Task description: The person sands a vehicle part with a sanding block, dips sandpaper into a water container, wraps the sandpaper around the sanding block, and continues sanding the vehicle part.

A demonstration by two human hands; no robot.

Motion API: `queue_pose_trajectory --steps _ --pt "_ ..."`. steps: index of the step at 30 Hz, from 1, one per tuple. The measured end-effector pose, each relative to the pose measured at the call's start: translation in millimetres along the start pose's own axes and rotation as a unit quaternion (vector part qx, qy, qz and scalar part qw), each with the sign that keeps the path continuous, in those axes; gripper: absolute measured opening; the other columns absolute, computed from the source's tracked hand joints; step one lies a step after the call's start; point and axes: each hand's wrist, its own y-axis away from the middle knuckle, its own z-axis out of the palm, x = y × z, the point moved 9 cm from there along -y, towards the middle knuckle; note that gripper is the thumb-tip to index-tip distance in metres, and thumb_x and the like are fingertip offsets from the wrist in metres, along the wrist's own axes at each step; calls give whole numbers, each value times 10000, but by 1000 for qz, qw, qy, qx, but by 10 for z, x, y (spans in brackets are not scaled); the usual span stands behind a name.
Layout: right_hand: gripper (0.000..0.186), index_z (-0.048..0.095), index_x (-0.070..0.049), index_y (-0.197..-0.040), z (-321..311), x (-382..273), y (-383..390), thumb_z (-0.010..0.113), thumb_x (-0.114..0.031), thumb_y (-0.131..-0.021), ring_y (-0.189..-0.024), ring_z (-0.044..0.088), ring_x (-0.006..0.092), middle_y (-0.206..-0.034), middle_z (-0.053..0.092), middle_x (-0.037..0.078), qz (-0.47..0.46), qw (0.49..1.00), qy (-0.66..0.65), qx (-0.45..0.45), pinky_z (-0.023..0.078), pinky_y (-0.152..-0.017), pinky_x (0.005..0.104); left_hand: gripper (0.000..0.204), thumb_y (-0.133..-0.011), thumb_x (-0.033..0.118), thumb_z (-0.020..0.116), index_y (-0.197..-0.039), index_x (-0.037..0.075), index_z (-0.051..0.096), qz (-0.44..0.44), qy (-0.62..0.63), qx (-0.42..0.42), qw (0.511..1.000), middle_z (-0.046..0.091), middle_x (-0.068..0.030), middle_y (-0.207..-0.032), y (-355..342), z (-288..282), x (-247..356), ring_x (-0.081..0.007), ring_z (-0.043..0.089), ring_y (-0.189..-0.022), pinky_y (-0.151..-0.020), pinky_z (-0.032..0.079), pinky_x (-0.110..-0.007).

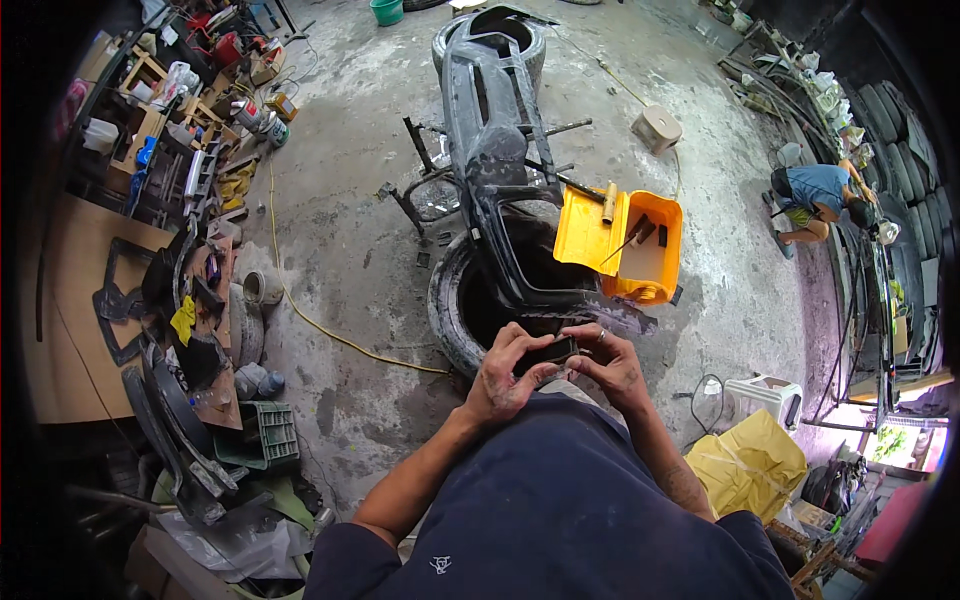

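Observation:
Close to my body, both hands are closed on a small dark flat piece [550, 352] whose exact kind I cannot make out. My left hand [505, 378] pinches its left end between thumb and fingers. At the other end my right hand [608, 366], with a ring on one finger, grips it the same way. Just beyond the hands lies a long black and grey car bumper [490, 140], its surface scuffed and dusty. The near end rests over a worn tire [446, 310], and another tire [536, 45] is under the far end.
A yellow open box [668, 240] with tools in it stands right of the bumper. A beige stool [657, 128] is farther off. Clutter and a green crate [268, 435] line the left. A yellow cable [330, 330] crosses the floor. Another person [815, 195] bends at the far right.

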Motion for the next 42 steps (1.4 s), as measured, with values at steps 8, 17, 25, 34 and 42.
queue_pose_trajectory --steps 8,17,25,34,42 --pt "311 708 -9 -1187 69 -71 -103 785 -93 -898 -1054 647 137 -1149 649 60 -39 989 141 24 539 -902 282 401 -862 126 789 -1222 6 660 -31 34 -19 999 608 -147 -1100 16 -75 -96 -286 618 -1040 -918 499 -367" --pt "290 711 -4 -1178 17 -57 -161 774 -104 -913 -1063 650 148 -1138 642 55 -12 984 173 47 549 -909 290 364 -856 112 790 -1168 -8 647 -52 83 -43 994 606 -164 -1106 -27 65 -310 -307 621 -1040 -923 500 -373" --pt "416 659 -33 -1304 -950 133 -348 778 -117 -914 -1019 675 151 -1180 646 43 14 996 42 76 532 -934 289 272 -870 61 758 -1126 -1 687 -129 76 -7 989 613 -127 -1046 -562 666 -751 -250 628 -965 -870 498 -330" --pt "325 700 13 -1131 -4276 1585 -1042 715 -270 -972 -828 690 139 -960 727 83 136 942 139 273 563 -748 278 222 -897 93 763 -1080 -20 707 -240 -45 85 966 593 -102 -1013 -964 1615 -1922 -198 593 -935 -831 476 -284" --pt "370 699 2 -1042 -5902 3694 -2117 710 -359 -964 -787 685 150 -897 719 79 319 917 196 139 563 -721 287 253 -904 98 760 -1101 -38 682 -372 -56 132 917 582 -125 -1041 -731 2234 -2960 -226 600 -956 -869 487 -308"
